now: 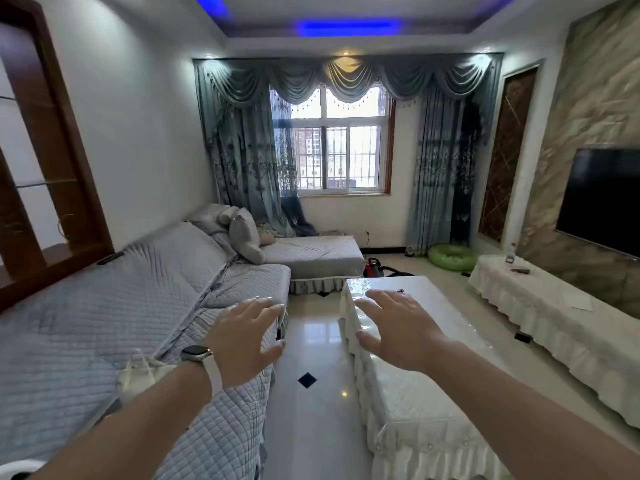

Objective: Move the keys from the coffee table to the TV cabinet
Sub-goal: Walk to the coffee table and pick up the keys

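Note:
A small dark object, probably the keys [400, 291], lies on the far part of the white-covered coffee table [429, 386], just beyond my right fingertips. My right hand [394, 329] hovers over the table's near-left part, palm down, fingers spread, holding nothing. Spread the same way, my left hand [244, 336] with a watch on the wrist hangs over the gap between sofa and table. The TV cabinet [561, 317], draped in white lace, runs along the right wall under the television [604, 200].
A grey quilted sofa [114, 317] fills the left side. A tiled aisle [311, 375] runs between sofa and table. On the cabinet stand a small bottle [509, 257], a dark remote [520, 270] and a paper [579, 301]. A green swim ring [452, 257] lies by the curtain.

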